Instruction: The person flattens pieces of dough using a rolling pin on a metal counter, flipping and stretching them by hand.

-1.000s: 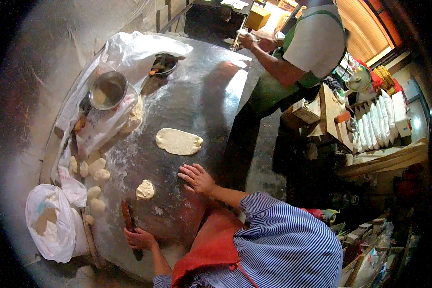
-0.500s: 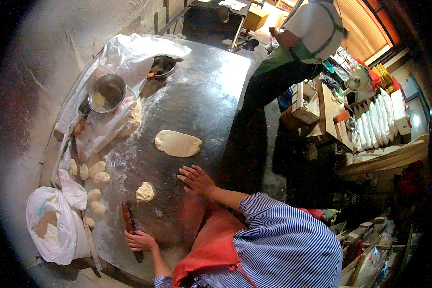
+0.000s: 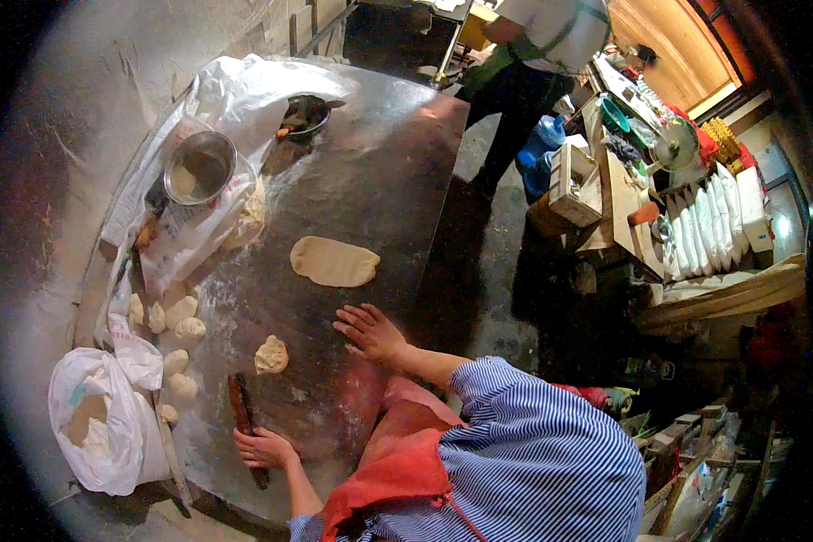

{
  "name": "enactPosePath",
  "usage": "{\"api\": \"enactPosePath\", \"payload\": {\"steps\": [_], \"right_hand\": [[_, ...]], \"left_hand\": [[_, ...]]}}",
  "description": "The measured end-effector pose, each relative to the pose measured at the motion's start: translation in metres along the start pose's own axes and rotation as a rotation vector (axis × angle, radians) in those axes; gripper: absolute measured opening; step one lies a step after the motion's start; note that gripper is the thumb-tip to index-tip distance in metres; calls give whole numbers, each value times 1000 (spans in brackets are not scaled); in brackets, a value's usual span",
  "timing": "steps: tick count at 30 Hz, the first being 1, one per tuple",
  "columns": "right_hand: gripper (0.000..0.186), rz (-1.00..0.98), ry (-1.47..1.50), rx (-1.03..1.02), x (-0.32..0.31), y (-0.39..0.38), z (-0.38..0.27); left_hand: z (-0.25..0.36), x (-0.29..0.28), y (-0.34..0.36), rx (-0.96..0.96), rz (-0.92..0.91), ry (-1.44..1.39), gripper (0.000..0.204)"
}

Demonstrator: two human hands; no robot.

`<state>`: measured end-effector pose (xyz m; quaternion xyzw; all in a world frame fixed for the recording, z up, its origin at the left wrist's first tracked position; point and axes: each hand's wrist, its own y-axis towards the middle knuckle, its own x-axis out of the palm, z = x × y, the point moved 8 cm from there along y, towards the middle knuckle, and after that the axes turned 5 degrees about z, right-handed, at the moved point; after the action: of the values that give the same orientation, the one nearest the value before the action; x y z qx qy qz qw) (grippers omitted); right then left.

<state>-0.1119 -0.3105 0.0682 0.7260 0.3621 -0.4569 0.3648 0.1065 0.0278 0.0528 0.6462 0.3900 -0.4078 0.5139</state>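
Note:
My left hand (image 3: 266, 449) is closed over a dark brown rolling pin (image 3: 240, 406) lying on the metal worktop (image 3: 370, 154). Fingers slightly apart, my right hand (image 3: 370, 334) rests open near the worktop's right edge, holding nothing. Just beyond it is a flattened oblong piece of dough (image 3: 334, 262). A small rough lump of dough (image 3: 271, 355) sits between the two hands, above the tip of the rolling pin. Several rounded dough pieces (image 3: 182, 388) lie along the left side of the worktop.
A white bag of flour (image 3: 108, 420) stands at the left edge. Farther back are a metal pot (image 3: 199, 168), white plastic sheeting (image 3: 235, 86) and a dark bowl (image 3: 304, 117). A person (image 3: 542, 63) stands beyond the worktop; a cluttered table (image 3: 628, 203) is at the right.
The person in the background has moved left and farther off, and the shadows on the worktop have shifted. The small lump's outline looks slightly different. Both my hands stay almost where they were.

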Motion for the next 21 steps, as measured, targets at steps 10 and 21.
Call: {"api": "enactPosePath", "payload": {"steps": [10,21], "right_hand": [[59,-67,6,17,-4,1,0],[63,-54,-30,6,-1,1,0]], "left_hand": [[0,-1,3,-32,-39,-56,48],[1,-3,2,-26,15,-58,46]]}}
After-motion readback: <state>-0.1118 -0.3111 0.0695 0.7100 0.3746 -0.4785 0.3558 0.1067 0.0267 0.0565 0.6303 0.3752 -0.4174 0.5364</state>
